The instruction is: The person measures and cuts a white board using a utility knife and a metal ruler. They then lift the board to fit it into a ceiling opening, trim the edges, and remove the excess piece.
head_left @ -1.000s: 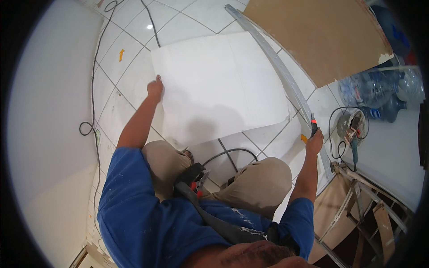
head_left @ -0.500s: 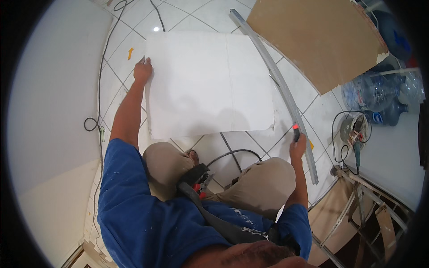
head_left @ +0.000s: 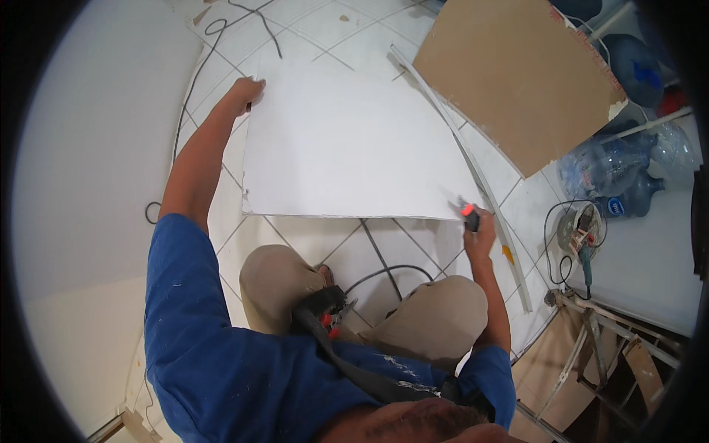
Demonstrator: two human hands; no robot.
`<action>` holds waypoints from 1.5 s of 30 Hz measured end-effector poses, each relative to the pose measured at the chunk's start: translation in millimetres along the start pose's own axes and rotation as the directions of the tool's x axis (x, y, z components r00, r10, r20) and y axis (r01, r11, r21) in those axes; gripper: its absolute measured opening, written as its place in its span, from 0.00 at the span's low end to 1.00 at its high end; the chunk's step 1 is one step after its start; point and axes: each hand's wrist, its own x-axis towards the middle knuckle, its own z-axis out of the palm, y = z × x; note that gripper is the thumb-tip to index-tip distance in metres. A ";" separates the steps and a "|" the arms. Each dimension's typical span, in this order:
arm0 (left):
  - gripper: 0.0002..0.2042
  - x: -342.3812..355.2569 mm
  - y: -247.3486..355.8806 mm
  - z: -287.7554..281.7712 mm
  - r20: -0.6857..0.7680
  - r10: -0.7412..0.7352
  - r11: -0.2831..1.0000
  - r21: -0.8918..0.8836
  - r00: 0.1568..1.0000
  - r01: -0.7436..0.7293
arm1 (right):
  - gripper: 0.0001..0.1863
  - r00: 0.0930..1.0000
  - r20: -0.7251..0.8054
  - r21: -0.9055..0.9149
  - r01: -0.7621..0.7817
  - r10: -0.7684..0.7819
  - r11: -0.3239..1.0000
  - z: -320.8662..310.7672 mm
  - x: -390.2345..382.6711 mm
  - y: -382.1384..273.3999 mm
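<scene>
A white board [head_left: 347, 148], like a plasterboard sheet, spreads in front of me, its near edge seemingly raised over the tiles. My left hand [head_left: 249, 92] is closed around its far left edge; a thin dark bit shows below the fingers. By the near right corner, my right hand [head_left: 481, 232] grips a utility knife [head_left: 470, 215] with a black and red handle. Motion blurs the thin end of that knife. A long pale metal profile [head_left: 517, 273] lies just right of the board.
A brown board [head_left: 517, 81] lies at the far right. Beside it are large blue water bottles [head_left: 628, 199], a bucket [head_left: 572, 229] holding a corded power tool [head_left: 586, 255], and a metal-framed stand [head_left: 591, 332]. Dark cables [head_left: 377, 251] cross the tiles near my knees; a wall [head_left: 96, 170] rises at left.
The board's near edge has lifted and the sheet looks larger. My right hand has moved left with the knife, from the metal profile to the board's corner. My left hand sits slightly farther away.
</scene>
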 end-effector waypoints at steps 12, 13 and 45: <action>0.21 -80.5 0.9 -11.8 0.456 -0.118 0.760 -0.530 0.882 0.375 | 0.20 0.972 -0.121 -0.304 0.156 -0.200 0.940 -245.3 194.4 -120.6; 0.24 -88.5 -5.8 -6.9 0.495 -0.124 0.747 -0.524 0.860 0.409 | 0.20 0.984 -0.064 -0.325 0.138 -0.167 0.936 -258.3 205.2 -124.7; 0.29 -261.3 119.8 50.2 0.694 0.486 0.864 -0.293 0.531 -0.408 | 0.11 0.917 0.053 -0.215 -0.376 0.395 0.901 -311.0 135.2 -142.1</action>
